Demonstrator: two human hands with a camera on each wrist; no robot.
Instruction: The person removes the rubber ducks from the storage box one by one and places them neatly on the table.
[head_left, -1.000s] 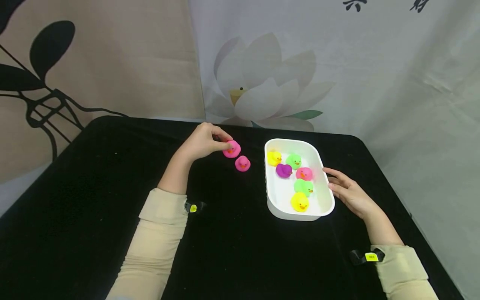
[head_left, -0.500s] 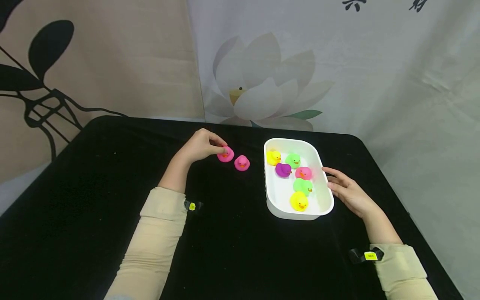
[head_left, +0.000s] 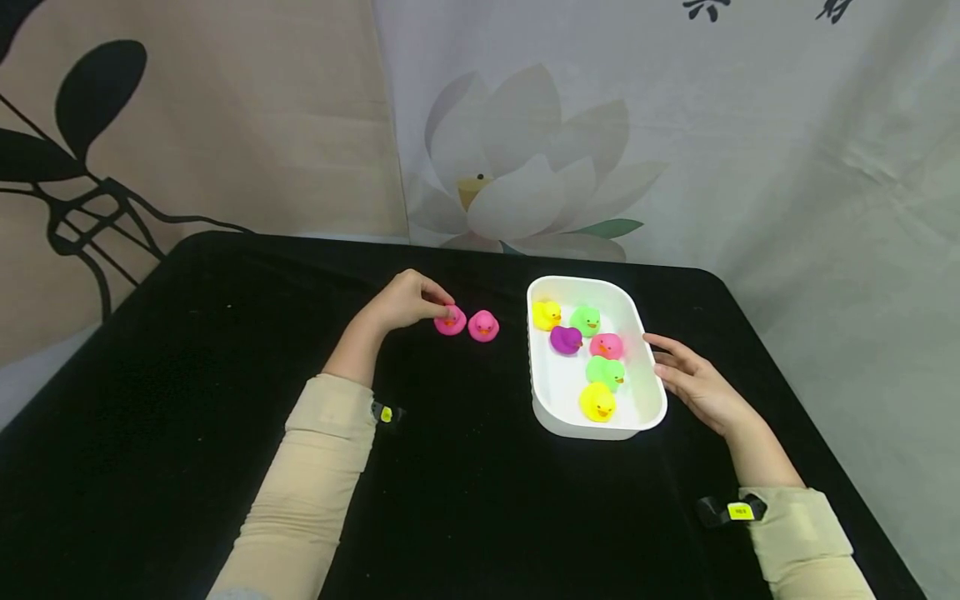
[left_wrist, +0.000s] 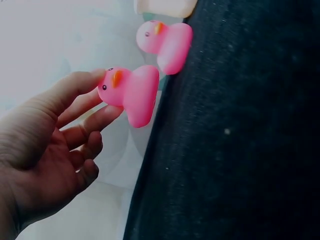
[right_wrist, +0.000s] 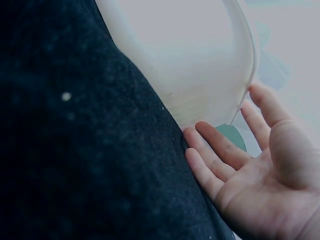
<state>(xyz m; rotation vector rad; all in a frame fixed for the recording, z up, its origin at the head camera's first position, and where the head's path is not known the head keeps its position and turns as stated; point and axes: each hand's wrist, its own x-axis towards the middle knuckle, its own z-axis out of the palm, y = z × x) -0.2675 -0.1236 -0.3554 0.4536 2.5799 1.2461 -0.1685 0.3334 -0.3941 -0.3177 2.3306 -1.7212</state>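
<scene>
My left hand [head_left: 401,304] pinches a pink rubber duck [head_left: 452,323] by its head, between thumb and fingertips, as the left wrist view shows. Right of it, very close, sits a second pink rubber duck [head_left: 483,327] on the black cloth. A white plastic tray [head_left: 557,382] stands farther right. Along the tray's right side, my right hand [head_left: 701,390] rests its fingertips lightly against the wall and rim, with its fingers mostly extended. In the right wrist view the tray's outer wall [left_wrist: 165,6] is not fully seen in either wrist picture.
Inside the tray lie several rubber ducks, among them a purple duck [head_left: 566,340], a green duck [head_left: 606,373] and a yellow duck [head_left: 597,402]. Black cloth [head_left: 465,500] covers the table. A printed curtain [head_left: 300,125] hangs behind its far edge.
My left hand has brought the held duck left and toward me, from behind the other pink duck to beside it. The right hand and tray look still.
</scene>
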